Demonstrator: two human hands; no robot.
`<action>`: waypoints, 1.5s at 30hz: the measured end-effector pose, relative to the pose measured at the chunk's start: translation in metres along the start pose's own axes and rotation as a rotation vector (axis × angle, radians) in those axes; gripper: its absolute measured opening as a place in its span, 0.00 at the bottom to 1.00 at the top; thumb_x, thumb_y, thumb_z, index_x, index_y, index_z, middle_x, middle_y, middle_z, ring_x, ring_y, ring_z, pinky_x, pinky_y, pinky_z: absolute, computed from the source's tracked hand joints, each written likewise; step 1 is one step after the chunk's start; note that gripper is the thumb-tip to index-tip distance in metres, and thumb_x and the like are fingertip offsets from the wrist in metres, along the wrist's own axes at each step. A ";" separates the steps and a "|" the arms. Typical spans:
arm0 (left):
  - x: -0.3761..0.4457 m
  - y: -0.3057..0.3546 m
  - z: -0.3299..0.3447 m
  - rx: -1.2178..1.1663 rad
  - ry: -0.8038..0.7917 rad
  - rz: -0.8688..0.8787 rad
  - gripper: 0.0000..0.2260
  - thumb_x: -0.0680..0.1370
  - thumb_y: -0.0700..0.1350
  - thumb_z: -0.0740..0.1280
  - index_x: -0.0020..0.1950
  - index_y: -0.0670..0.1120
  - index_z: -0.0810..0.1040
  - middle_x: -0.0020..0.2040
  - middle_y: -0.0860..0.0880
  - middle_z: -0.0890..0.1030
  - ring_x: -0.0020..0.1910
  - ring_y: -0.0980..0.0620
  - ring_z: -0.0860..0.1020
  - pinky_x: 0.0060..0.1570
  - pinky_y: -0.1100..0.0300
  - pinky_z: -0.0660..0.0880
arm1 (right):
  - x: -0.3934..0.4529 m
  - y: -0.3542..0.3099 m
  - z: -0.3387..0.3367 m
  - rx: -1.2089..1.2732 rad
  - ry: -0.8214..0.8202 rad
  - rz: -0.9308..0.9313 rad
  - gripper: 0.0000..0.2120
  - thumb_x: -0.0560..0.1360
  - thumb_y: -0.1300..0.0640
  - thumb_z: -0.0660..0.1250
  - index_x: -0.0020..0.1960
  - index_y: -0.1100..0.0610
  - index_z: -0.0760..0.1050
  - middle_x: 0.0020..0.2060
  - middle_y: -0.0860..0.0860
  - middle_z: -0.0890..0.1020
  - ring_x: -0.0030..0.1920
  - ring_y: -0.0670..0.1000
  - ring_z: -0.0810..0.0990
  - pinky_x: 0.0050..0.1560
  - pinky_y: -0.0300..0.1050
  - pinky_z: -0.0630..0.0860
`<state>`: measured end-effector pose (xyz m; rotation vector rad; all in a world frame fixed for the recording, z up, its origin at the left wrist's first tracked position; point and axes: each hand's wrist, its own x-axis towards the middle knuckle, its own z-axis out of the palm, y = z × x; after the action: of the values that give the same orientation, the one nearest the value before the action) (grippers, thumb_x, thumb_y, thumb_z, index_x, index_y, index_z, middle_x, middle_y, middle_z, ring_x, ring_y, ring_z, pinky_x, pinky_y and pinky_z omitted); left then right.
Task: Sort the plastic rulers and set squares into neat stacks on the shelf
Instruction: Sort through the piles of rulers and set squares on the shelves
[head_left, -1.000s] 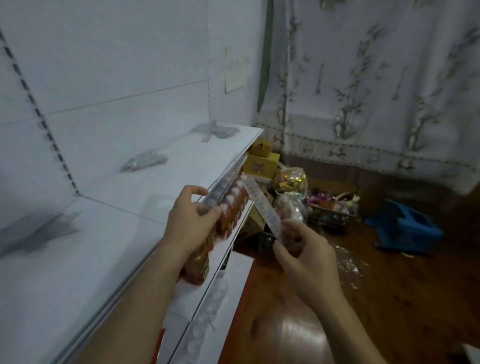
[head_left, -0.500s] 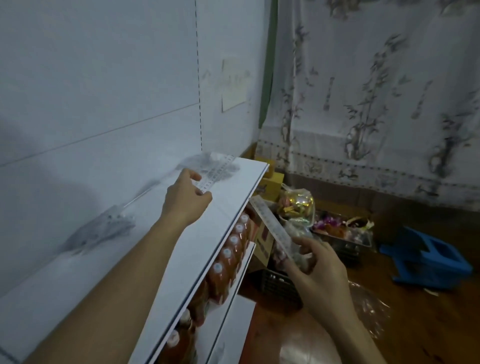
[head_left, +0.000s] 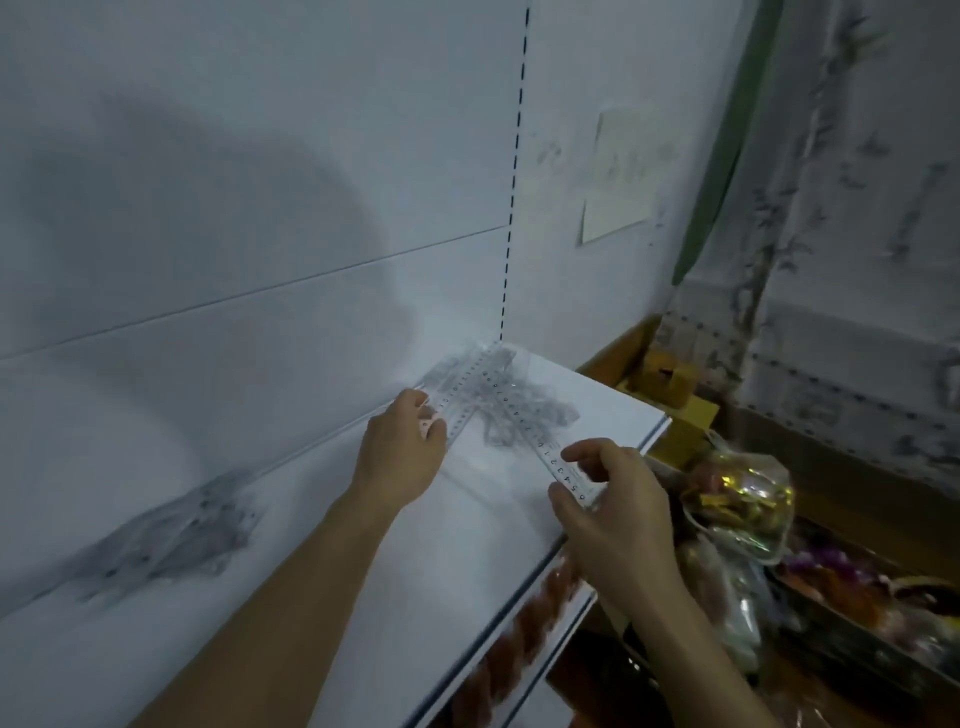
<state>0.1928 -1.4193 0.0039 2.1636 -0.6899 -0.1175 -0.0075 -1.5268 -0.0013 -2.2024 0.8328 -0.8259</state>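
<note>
now both hands are laying clear rulers onto the heap at the far corner of the shelf (head_left: 322, 613). left hand (head_left: 400, 457) pinches one ruler (head_left: 457, 402) by its near end, along the back wall; right hand (head_left: 618, 514) pinches a second ruler (head_left: 550, 457) between thumb and fingers (head_left: 582, 453), its far end over the pile (head_left: 519, 410). next, i'd judge, both need squaring onto one stack. another loose heap (head_left: 171, 535) lies to the left. beside the shelf, a basket (head_left: 857, 639) holds blurred packets.
</note>
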 end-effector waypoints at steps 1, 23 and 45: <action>0.004 0.003 0.008 0.023 0.013 -0.019 0.17 0.80 0.47 0.66 0.69 0.45 0.73 0.64 0.49 0.80 0.61 0.48 0.78 0.59 0.61 0.70 | 0.021 0.006 0.002 -0.013 -0.007 -0.014 0.14 0.74 0.56 0.74 0.55 0.45 0.76 0.51 0.44 0.75 0.52 0.42 0.74 0.51 0.35 0.71; -0.020 -0.002 0.013 0.313 0.161 -0.095 0.28 0.79 0.59 0.65 0.75 0.45 0.68 0.71 0.48 0.75 0.69 0.48 0.72 0.68 0.56 0.66 | 0.112 0.028 0.051 -0.066 -0.218 -0.399 0.13 0.75 0.43 0.68 0.56 0.47 0.80 0.55 0.47 0.80 0.63 0.53 0.73 0.66 0.57 0.67; -0.501 -0.165 -0.382 0.668 0.690 -0.539 0.23 0.81 0.53 0.63 0.73 0.44 0.70 0.73 0.43 0.70 0.72 0.42 0.67 0.70 0.47 0.64 | -0.298 -0.297 0.117 0.064 -1.098 -1.433 0.24 0.81 0.38 0.60 0.75 0.39 0.61 0.76 0.39 0.61 0.76 0.41 0.57 0.76 0.43 0.57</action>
<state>-0.0388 -0.8122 0.0497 2.7246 0.3126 0.6352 -0.0039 -1.0929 0.0482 -2.4254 -1.3764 -0.0040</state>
